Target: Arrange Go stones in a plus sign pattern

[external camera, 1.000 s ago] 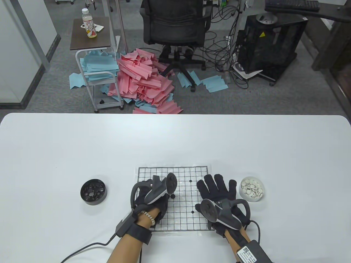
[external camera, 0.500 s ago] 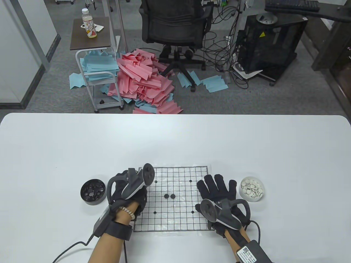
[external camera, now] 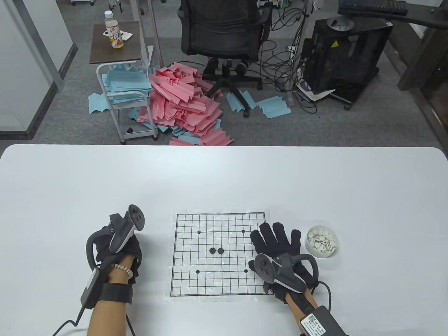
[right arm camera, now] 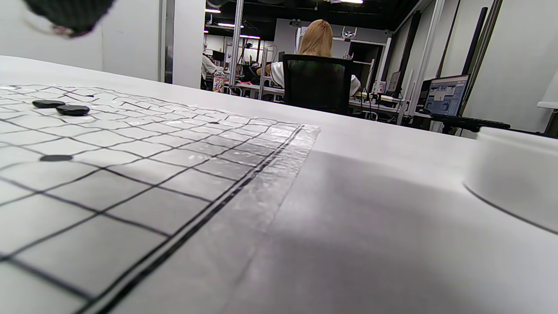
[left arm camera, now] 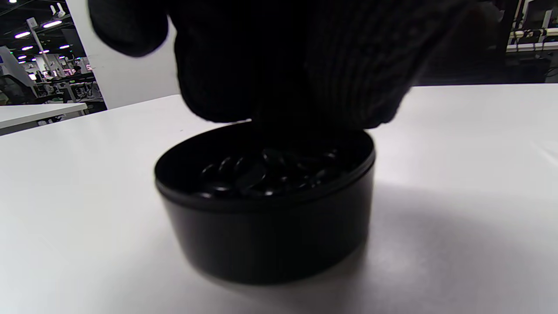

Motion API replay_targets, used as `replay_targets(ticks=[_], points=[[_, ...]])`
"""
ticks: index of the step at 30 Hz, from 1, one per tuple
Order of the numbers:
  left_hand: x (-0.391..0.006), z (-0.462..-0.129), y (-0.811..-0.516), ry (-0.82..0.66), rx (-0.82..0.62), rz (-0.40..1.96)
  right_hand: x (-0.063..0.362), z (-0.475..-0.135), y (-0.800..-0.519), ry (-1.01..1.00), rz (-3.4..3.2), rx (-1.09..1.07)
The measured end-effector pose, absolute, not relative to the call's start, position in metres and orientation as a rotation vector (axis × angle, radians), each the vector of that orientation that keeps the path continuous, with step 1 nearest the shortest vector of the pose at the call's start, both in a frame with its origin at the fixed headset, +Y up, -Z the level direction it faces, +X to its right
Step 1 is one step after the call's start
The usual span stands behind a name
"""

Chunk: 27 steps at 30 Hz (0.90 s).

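The paper Go board [external camera: 217, 280] lies on the white table. Two black stones [external camera: 212, 250] [external camera: 220, 250] sit side by side near its middle; they also show in the right wrist view [right arm camera: 73, 110]. My left hand [external camera: 119, 246] is over the black bowl of black stones [left arm camera: 266, 226], left of the board, and hides it in the table view. In the left wrist view its fingers [left arm camera: 283, 87] dip to the bowl's far rim; whether they hold a stone is hidden. My right hand [external camera: 276, 239] rests flat, fingers spread, on the board's right edge.
A white bowl of white stones [external camera: 321, 241] stands just right of my right hand and shows in the right wrist view [right arm camera: 514, 174]. The table's far edge [external camera: 224, 146] borders a floor with a chair and paper piles.
My left hand left the board's middle, where a second black stone now lies, and moved left to the black bowl. My right hand has stayed put.
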<state>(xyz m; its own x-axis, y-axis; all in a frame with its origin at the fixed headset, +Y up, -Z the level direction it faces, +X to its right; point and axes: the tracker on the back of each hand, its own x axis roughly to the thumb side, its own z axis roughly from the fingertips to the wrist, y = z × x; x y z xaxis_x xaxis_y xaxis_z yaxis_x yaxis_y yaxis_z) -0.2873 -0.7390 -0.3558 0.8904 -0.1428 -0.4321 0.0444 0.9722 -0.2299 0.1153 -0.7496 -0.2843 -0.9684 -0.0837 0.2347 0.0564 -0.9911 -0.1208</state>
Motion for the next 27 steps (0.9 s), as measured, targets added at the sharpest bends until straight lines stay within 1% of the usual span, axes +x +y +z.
replay_targets(ticks=[5,9,11,13,19,25,27], points=[[-0.294,-0.356,-0.755,0.471,-0.275,-0.091,0.115,-0.285,-0.75,0.178,-3.046,-0.371],[-0.309,-0.356,-0.758,0.51,-0.304,0.023,0.115,-0.284,-0.75,0.177,-3.043,-0.37],[-0.315,-0.356,-0.76,0.506,-0.306,0.055,0.115,-0.285,-0.749,0.179,-3.045,-0.372],[-0.316,-0.356,-0.763,0.515,-0.31,0.031,0.115,-0.285,-0.75,0.183,-3.046,-0.372],[-0.309,-0.356,-0.766,0.506,-0.211,-0.076,0.114,-0.285,-0.75,0.179,-3.037,-0.375],[-0.307,-0.353,-0.766,0.487,-0.162,-0.096,0.113,-0.285,-0.75,0.179,-3.036,-0.375],[-0.307,-0.352,-0.765,0.466,-0.12,-0.115,0.113,-0.285,-0.75,0.179,-3.037,-0.375]])
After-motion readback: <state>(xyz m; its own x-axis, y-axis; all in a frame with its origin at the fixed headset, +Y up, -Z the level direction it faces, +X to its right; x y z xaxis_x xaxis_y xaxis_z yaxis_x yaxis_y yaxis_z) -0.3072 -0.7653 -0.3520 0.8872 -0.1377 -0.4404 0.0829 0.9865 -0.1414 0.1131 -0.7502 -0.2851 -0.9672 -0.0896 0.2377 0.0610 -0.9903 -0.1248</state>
